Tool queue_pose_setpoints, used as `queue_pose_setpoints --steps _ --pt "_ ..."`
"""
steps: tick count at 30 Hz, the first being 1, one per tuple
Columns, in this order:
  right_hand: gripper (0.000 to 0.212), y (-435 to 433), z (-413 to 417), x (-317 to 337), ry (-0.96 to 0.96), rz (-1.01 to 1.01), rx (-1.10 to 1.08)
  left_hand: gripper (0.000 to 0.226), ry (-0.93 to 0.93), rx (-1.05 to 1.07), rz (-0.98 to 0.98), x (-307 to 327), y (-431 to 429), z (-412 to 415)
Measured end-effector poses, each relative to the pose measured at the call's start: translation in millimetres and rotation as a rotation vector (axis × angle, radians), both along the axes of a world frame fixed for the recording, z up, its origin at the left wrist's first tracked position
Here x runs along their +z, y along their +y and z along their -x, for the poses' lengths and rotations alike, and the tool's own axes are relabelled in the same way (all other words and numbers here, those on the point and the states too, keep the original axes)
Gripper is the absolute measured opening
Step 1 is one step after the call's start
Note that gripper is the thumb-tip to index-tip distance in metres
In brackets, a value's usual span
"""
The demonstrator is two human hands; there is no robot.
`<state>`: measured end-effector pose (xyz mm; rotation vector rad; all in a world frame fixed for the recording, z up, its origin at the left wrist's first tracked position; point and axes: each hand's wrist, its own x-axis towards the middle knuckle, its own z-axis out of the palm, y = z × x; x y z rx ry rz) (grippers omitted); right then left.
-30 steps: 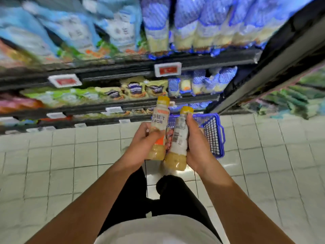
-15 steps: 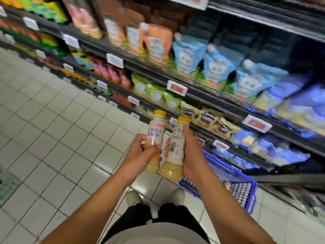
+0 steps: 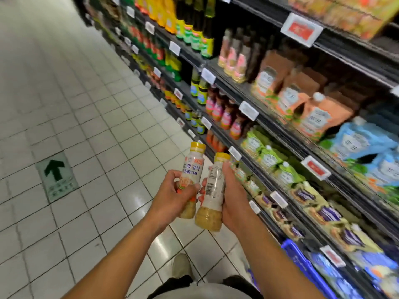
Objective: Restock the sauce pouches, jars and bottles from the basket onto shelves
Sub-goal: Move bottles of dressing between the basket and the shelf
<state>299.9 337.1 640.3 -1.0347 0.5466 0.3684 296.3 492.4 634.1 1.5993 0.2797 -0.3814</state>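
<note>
Down by our feet, the blue plastic mesh basket (image 3: 300,260) sits on the white tiled floor (image 3: 108,130), right up against the bottom of the dark metal shelves (image 3: 280,138). In front of us our left hand (image 3: 172,195) has its fingers wrapped round a small clear yellow-capped dressing bottle (image 3: 191,169), and our right hand (image 3: 234,201) is curled round a second yellow-capped bottle with its barcode facing us (image 3: 212,197). Both are upright, side by side, pretty much touching. Just right of them are green spouted pouches (image 3: 267,158), and further along some dark pink-labelled sauce bottles (image 3: 224,117). Off left there's a green arrow floor sticker (image 3: 55,175).
</note>
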Motion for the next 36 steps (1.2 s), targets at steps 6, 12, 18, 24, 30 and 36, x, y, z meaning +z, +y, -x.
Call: queue_pose_setpoints --steps 6,12,18,24,30,36 --pt "0.053 48.5 -42.5 7.8 0.000 0.029 0.101 0.028 -0.026 0.100 0.003 9.0 49.8 -24.8" --pt "0.054 67.7 -92.8 8.8 -0.019 0.024 0.137 0.027 -0.041 0.168 0.006 11.8 66.2 -64.8" --pt "0.059 74.5 -164.0 11.2 -0.071 -0.018 0.171 0.027 -0.044 0.211 0.017 12.7 73.5 -133.1" --pt "0.058 79.6 -250.5 16.7 -0.105 -0.044 0.209 0.032 -0.049 0.223 0.009 23.3 72.8 -214.0" --pt "0.052 80.5 -327.5 22.2 -0.153 -0.035 0.248 0.028 -0.058 0.255 0.044 29.0 74.0 -284.9" --pt "0.056 82.2 -375.6 24.0 -0.107 -0.044 0.221 0.026 -0.077 0.255 0.047 30.7 77.6 -334.9"
